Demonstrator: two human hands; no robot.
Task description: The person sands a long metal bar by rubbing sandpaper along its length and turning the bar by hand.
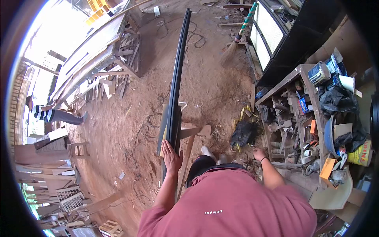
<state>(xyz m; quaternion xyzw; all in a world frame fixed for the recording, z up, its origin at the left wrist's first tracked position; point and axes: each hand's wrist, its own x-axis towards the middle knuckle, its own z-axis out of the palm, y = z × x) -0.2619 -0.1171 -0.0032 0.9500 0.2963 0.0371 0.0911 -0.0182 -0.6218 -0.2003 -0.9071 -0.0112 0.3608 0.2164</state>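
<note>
My left hand (171,158) lies on a stack of long, dark strips (177,75), its fingers stretched out together and the thumb a little apart. The strips look like black moulding or profile pieces and run far forward from me. Under them, a wooden trestle (193,132) holds them above the floor. A pale, yellowish board edge (162,130) shows along their left side. My right hand (259,154), with a dark band at the wrist, is out to the right near a cluttered wooden shelf. Its fingers are too small and unclear to read, and I see no object in it.
A black plastic bag (244,133) lies on the dirt floor near my feet. The wooden shelf (312,91) at right carries cans, tools and bags. A broom (241,33) leans by a black cabinet (292,51). Cables cross the floor. Another person (55,112) stands by a workbench (98,55).
</note>
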